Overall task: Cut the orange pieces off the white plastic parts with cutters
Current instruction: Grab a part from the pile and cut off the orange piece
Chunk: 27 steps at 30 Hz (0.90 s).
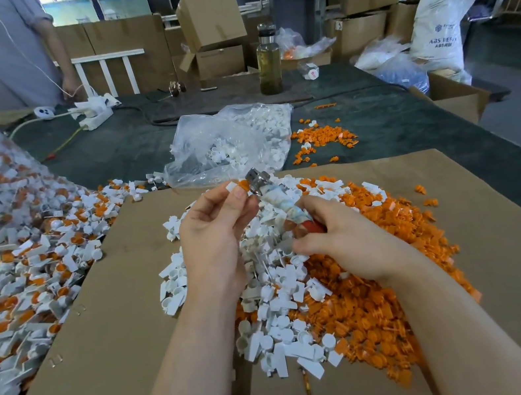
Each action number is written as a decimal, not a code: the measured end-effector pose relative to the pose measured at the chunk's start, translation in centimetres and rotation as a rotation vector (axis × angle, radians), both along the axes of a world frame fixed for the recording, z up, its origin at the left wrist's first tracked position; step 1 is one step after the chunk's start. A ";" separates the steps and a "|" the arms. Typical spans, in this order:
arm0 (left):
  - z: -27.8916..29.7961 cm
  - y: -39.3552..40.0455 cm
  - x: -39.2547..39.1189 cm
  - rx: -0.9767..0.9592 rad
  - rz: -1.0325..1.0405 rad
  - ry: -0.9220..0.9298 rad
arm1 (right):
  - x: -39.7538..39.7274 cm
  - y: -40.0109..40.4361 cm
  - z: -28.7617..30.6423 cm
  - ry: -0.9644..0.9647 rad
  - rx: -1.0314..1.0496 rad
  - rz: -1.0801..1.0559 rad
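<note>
Between both hands, the cutters (pixel 258 180) meet a white-and-orange part (pixel 239 185) pinched by the left hand (pixel 215 233); right hand (pixel 336 239) grips the handles.

1. The cardboard sheet (pixel 111 345) lies on the table (pixel 378 121), nearest the person
2. A pile of cut parts (pixel 305 301) sits on its middle
3. The heap of uncut parts (pixel 22 274) spills onto its left edge
4. Behind it lies a plastic bag (pixel 231 139), and further back stands a bottle (pixel 268 60)
</note>
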<state>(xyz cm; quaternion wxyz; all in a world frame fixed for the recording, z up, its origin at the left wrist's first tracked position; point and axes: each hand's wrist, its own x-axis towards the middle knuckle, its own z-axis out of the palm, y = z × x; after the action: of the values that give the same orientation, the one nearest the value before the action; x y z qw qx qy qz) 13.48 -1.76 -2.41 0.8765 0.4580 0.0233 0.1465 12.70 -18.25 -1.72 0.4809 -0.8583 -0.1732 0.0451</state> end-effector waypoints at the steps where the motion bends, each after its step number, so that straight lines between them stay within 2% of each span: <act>1: 0.0 0.1 0.0 0.003 0.000 -0.003 | 0.0 0.0 0.0 -0.002 -0.001 0.008; 11: 0.0 0.5 0.1 0.066 0.011 -0.015 | -0.1 0.2 0.0 -0.027 -0.062 0.037; 15: 0.1 0.3 0.0 0.221 0.112 -0.004 | 0.0 0.9 -0.3 -0.154 -0.015 -0.084; 20: 0.1 -1.4 -0.7 0.497 0.152 -0.034 | 0.0 1.8 -0.4 -0.305 0.191 -0.308; 27: -0.2 -2.7 -1.1 0.584 0.172 -0.023 | 0.2 2.1 -0.5 -0.391 0.194 -0.397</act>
<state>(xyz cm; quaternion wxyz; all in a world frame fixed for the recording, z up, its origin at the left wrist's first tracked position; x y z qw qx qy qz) 12.41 -4.43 -2.57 0.6923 0.6852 0.0088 0.2262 12.90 -16.18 -2.24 0.5175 -0.8179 -0.0947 -0.2329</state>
